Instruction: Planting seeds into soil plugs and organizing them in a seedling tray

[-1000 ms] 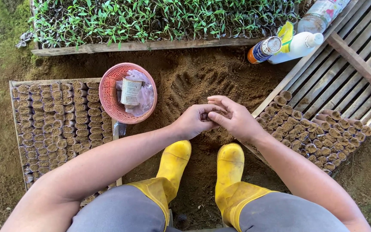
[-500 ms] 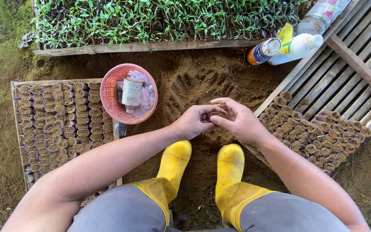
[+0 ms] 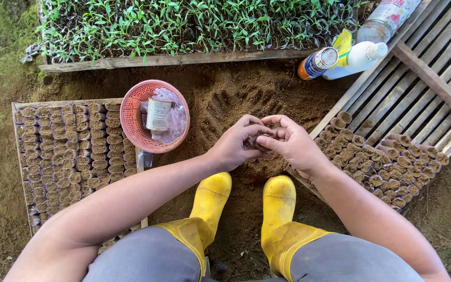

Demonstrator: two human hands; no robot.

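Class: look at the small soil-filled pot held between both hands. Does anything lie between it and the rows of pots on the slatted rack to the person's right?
Nothing visible does. The small pot sits between the left hand and right hand; only the right hand itself lies toward the rack pots.

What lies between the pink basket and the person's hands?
In the head view, only bare brown soil, marked with finger furrows, lies between the pink basket and the left hand. The right hand meets it over a small soil-filled pot.
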